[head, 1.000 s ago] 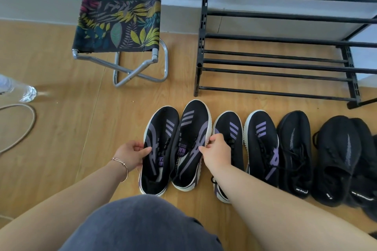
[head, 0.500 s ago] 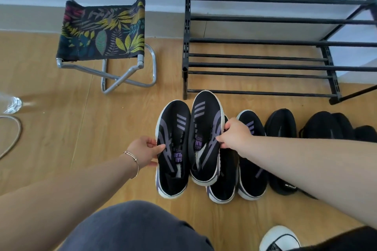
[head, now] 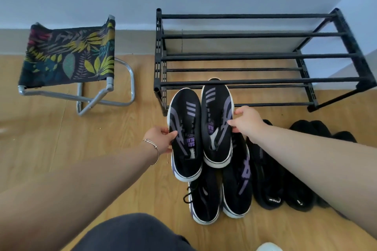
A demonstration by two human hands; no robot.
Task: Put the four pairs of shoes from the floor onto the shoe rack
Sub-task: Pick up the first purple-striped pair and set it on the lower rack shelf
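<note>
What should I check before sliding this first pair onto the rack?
1. Left hand has a grip on the left black-and-purple knit sneaker: ok.
2. Right hand has a grip on the right black-and-purple knit sneaker: ok.
3. Black metal tube shoe rack has no shoes resting on it: ok.
4. Right sneaker's toe passes under the front top bar: ok.
5. Left sneaker's toe reaches the rack: not ok.
6. Which tier the toes are aimed at: cannot tell.

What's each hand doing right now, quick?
Left hand: closed on the left shoe, held off the floor.
Right hand: closed on the right shoe, its toe at the shoe rack.
</note>
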